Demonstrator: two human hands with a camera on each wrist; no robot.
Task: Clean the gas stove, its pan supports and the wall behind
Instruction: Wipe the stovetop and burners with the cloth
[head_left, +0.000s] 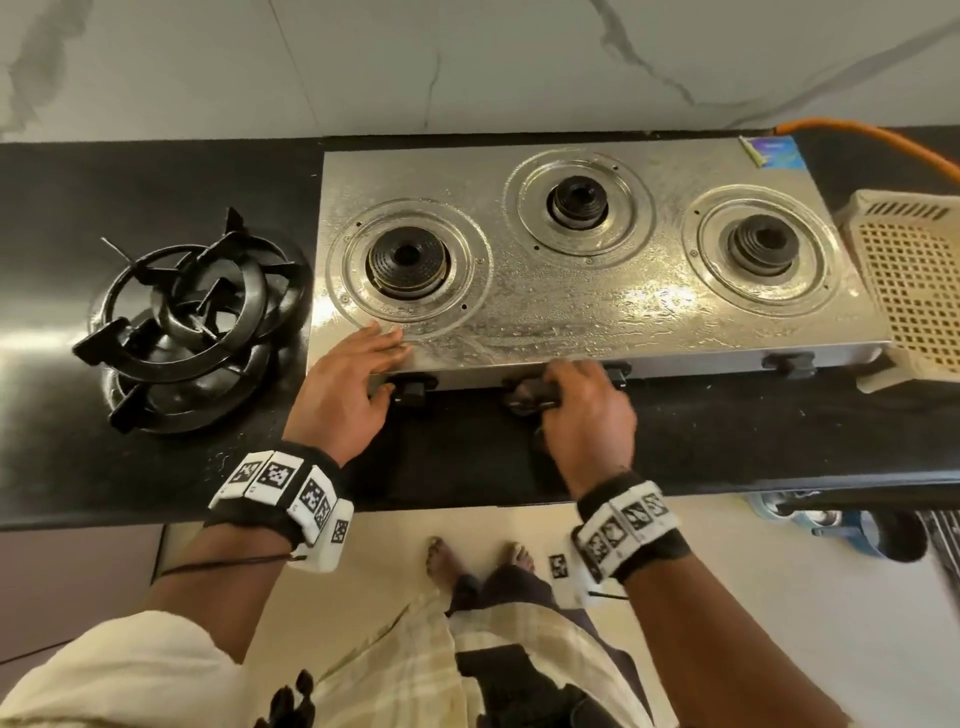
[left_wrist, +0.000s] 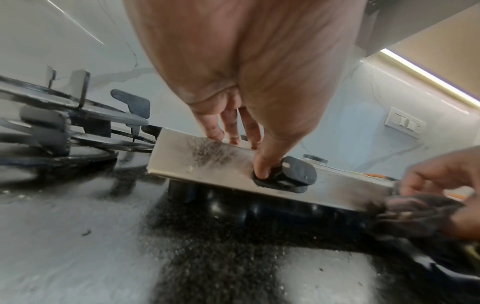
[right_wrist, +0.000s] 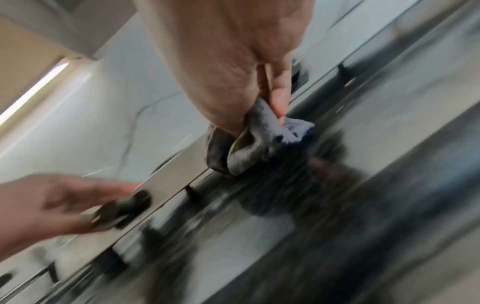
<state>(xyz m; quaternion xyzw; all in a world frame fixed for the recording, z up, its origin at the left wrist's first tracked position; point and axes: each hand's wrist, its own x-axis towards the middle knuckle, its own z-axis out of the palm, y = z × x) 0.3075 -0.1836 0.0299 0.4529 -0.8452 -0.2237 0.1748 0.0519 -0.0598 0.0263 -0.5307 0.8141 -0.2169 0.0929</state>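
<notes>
White marbled wall (head_left: 467, 67) rises behind a black table (head_left: 156, 171) that carries a steel three-burner stove (head_left: 571, 306), the landmark for everything else. Its top is wet and beaded with water, and all three burners (head_left: 407, 255) stand bare. Left of the stove, apart from it, the black pan supports (head_left: 187, 322) lie stacked in a heap on the table. Right of the stove and touching its near corner sits a cream perforated basket (head_left: 914, 291). An orange hose (head_left: 872, 143) runs along the table from the stove's far right corner.

At the stove's near left corner the left hand (head_left: 345, 384) rests with straight fingers (left_wrist: 235, 127) flat on the wet top, while its thumb reaches down the front panel and presses against the base of the leftmost knob (left_wrist: 288, 174); its grip is released, closing on nothing. At the middle of the stove's front edge the right hand (head_left: 582, 410) is clenched around a bunched dark cloth (right_wrist: 259, 144), thumb and fingers pinching it, with the cloth against the front panel beside the middle knob (head_left: 618, 374). The right wrist view is blurred. A third knob (head_left: 789, 364) juts from the panel toward the stove's right end. Below the table edge, bare feet (head_left: 441, 561) stand on a pale floor (head_left: 779, 597).
</notes>
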